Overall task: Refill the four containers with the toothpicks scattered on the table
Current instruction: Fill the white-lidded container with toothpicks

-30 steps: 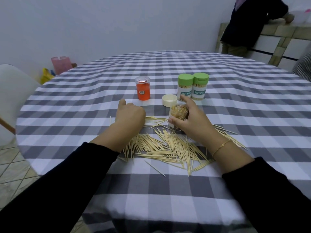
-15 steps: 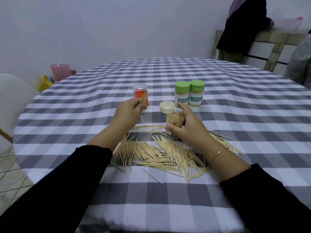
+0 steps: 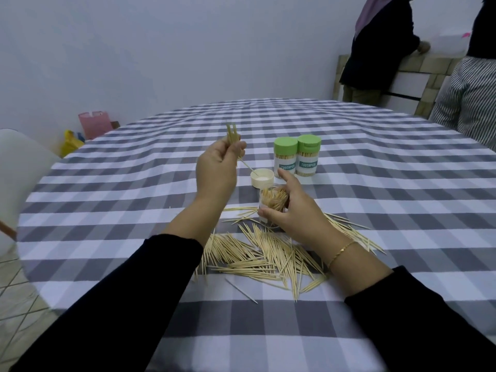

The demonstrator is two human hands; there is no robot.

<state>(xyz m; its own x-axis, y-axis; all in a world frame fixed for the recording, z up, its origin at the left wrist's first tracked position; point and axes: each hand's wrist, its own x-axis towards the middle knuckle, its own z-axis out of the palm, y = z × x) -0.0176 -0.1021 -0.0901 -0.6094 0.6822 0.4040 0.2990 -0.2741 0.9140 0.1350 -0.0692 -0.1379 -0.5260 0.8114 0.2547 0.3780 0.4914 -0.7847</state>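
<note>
Checked table. Loose toothpick pile spread on cloth at near edge, below both hands. Two green-capped containers upright behind, white lid beside them. Open container tilted, nearly full, right hand curled round it. Left hand raised, pinching small bundle mid-length, one pick dangling low. Picks likely light, stiff, slippery, sharp-tipped: pinch bundles at middle, aligned, else they fan out.
</note>
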